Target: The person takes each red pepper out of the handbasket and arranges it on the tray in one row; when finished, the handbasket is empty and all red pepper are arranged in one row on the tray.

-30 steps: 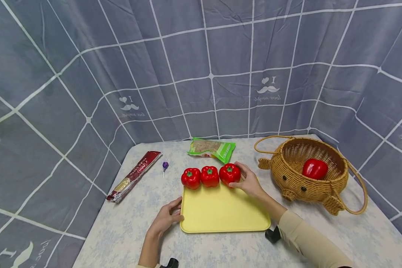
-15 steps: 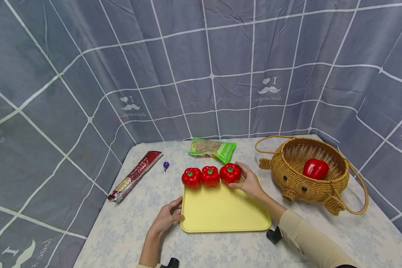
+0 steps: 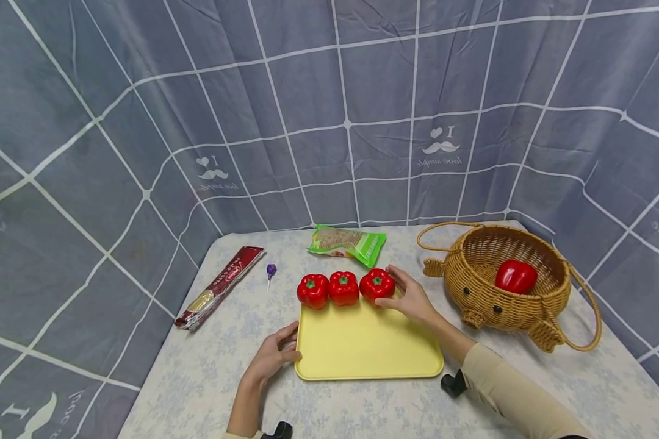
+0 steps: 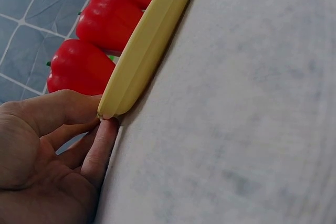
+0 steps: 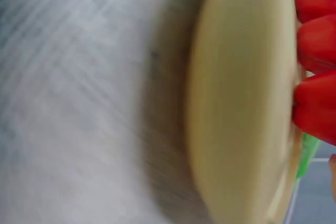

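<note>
A yellow tray (image 3: 368, 347) lies on the table, with three red bell peppers in a row along its far edge: a left pepper (image 3: 313, 291), a middle pepper (image 3: 343, 288) and a right pepper (image 3: 377, 285). My right hand (image 3: 412, 299) grips the right pepper between thumb and fingers. At the tray's left edge, my left hand (image 3: 274, 353) pinches the rim. In the left wrist view, the thumb and a finger of that left hand (image 4: 58, 140) meet at the tray's edge (image 4: 139, 61). Only a sliver of the right hand shows in the right wrist view.
To the right stands a wicker basket (image 3: 505, 311) with an animal face and another red bell pepper (image 3: 516, 277) inside. Behind the peppers lies a green packet (image 3: 348, 244). A purple lollipop (image 3: 271, 271) and a long dark red packet (image 3: 219, 289) are at the left.
</note>
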Tool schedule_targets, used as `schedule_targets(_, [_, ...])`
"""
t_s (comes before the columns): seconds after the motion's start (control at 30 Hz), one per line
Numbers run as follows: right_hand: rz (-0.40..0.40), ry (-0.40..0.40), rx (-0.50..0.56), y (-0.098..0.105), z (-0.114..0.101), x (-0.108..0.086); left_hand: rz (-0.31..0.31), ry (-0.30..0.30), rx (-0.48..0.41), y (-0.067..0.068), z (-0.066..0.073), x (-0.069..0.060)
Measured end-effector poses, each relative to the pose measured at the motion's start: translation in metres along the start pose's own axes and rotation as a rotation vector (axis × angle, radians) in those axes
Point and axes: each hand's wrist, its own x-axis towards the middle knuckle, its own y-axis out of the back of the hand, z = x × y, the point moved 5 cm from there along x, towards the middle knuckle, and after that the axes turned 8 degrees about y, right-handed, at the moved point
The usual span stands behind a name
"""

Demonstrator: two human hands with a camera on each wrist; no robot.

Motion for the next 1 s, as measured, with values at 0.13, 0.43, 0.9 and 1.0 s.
schedule_targets(0.13, [0.025,0.016,-0.033,0.016,-0.02,-0.001,0.005,0.006,0.009,0.0,0.0,0.0])
schedule_targets(0.43, [0.141,0.05,-0.054,0.078,-0.05,0.009,0.007,-0.001,0.008,0.0,-0.002,0.001])
schedule_targets(0.9, [0.099,-0.257,-0.288,0.166,-0.07,0.001,0.026,0.002,0.006,0.002,-0.001,0.0])
schedule_targets(1.0, [0.074,-0.335,-0.308,0.18,-0.066,-0.001,0.025,0.005,0.003,0.001,-0.001,0.0])
